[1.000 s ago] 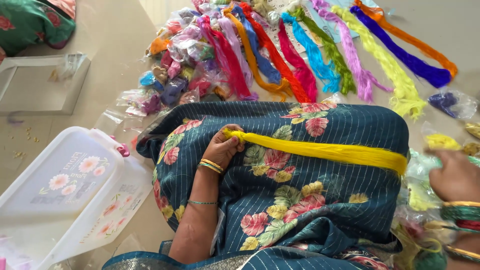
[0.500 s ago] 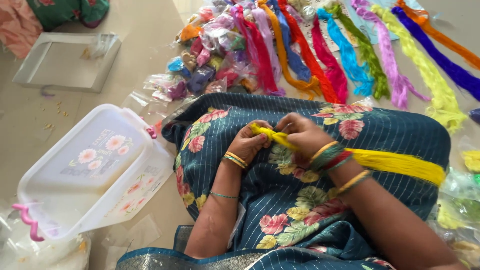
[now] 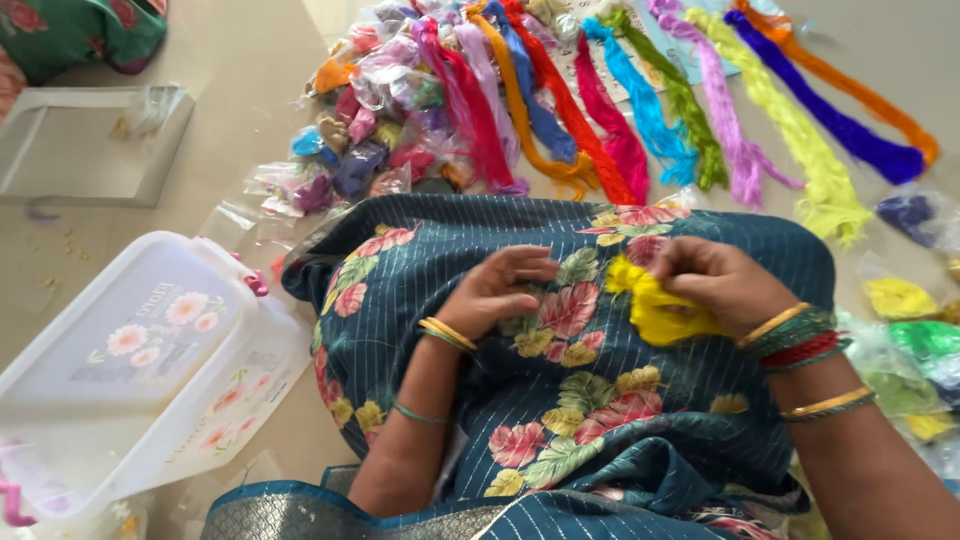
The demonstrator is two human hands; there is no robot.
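Home floor (image 3: 240, 150), thread skeins (image 3: 640, 110) spread.

The right hand (image 3: 722, 283) bunches a yellow thread bundle (image 3: 660, 310) against the blue floral cloth (image 3: 560, 420) over the lap, while the left hand (image 3: 497, 290) rests curled just beside it, apparently empty. Beyond the cloth's far edge, coloured thread skeins (image 3: 650, 110) lie fanned on the floor (image 3: 240, 90); a white plastic box (image 3: 130, 360) sits at the left.

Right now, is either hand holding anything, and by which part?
The right hand holds the bunched yellow thread at its upper end against the lap. The left hand holds nothing, resting on the floral fabric.
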